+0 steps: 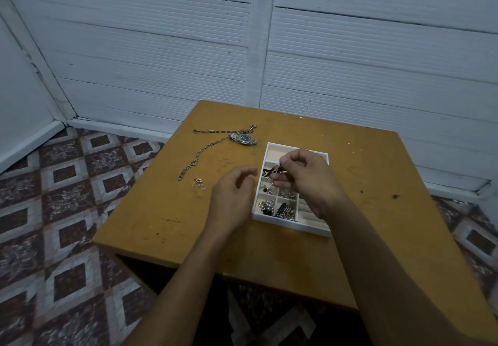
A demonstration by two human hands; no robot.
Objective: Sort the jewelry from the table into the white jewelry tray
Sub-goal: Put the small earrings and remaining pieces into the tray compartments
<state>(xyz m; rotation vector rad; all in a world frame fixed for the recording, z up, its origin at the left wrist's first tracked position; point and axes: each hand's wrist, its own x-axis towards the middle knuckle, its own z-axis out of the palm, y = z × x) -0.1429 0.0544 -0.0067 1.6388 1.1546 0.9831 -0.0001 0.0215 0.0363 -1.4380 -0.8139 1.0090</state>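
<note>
The white jewelry tray (269, 147) lies right of the table's middle, its near compartments filled with several small pieces. My right hand (303, 177) hovers over the tray and pinches a small dark piece of jewelry (279, 169) above a middle compartment. My left hand (233, 193) hangs just left of the tray, fingers loosely curled, holding nothing. A silver chain (204, 148) stretches across the table's far left. A silver watch (244, 139) with a dark dial lies by the chain's far end. A small earring cluster (199, 183) sits near the chain's near end.
The wooden table (377, 184) stands against a white slatted wall (350, 62). Patterned floor tiles (67, 210) surround it on the left and right. The table's left edge runs close to the chain.
</note>
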